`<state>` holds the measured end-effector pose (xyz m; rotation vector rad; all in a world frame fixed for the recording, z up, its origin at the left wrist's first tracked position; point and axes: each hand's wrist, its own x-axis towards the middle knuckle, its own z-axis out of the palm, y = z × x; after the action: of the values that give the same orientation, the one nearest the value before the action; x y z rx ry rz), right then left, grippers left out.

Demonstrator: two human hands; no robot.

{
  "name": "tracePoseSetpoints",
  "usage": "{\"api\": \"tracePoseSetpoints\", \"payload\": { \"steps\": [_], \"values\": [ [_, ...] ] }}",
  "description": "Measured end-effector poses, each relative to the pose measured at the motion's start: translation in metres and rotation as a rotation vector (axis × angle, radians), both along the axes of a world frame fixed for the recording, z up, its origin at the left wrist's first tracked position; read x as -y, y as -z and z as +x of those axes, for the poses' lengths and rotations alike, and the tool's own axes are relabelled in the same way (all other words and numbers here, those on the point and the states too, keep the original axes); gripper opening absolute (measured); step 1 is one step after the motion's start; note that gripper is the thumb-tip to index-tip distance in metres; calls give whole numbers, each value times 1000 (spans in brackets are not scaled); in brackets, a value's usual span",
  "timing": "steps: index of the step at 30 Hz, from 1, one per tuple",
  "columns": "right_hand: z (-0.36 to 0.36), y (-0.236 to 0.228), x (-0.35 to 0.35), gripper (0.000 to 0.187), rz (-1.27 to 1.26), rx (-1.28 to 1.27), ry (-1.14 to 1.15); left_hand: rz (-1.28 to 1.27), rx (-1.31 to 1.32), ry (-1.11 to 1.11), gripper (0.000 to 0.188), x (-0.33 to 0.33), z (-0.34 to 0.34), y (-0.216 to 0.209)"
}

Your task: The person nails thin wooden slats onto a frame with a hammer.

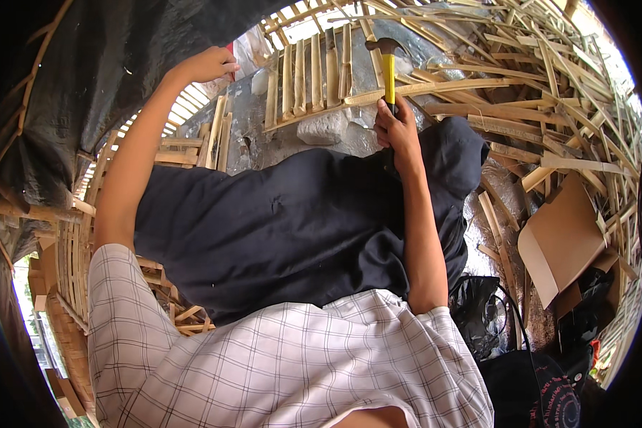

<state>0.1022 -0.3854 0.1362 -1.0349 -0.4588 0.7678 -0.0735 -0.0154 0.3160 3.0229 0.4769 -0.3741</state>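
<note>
My right hand point(399, 132) is wrapped round the dark grip of a claw hammer point(389, 75), which has a yellow handle and stands head up. Just beyond it lies a bamboo slat frame point(299, 77), its short slats side by side along a long strip. A grey stone block point(322, 129) sits under the near edge of this frame. At the far left my left hand point(208, 64) is stretched out, fingers drawn together beside a clear plastic bag point(250, 51) with red on it. What those fingers hold, if anything, is too small to make out.
Dark cloth point(285, 221) covers my legs. Loose bamboo strips point(521, 85) pile up at the far right. A cardboard piece point(563, 232) and a black plastic bag point(476, 314) lie at the right. Black sheeting point(121, 57) hangs at the left, near bamboo slatwork point(71, 260).
</note>
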Motion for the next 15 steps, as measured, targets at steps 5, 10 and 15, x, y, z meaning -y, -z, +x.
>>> {"api": "tracePoseSetpoints", "payload": {
  "steps": [5, 10, 15],
  "values": [
    [6, 1, -10, 15, 11, -183, 3, -207, 164, -155, 24, -6, -9, 41],
    [0, 6, -25, 14, 46, -281, -65, -416, 275, -198, 11, -11, -29, 132],
    [8, 15, -31, 9, 54, -343, -99, -603, 460, -248, 10, 30, -17, 182]
  ]
}}
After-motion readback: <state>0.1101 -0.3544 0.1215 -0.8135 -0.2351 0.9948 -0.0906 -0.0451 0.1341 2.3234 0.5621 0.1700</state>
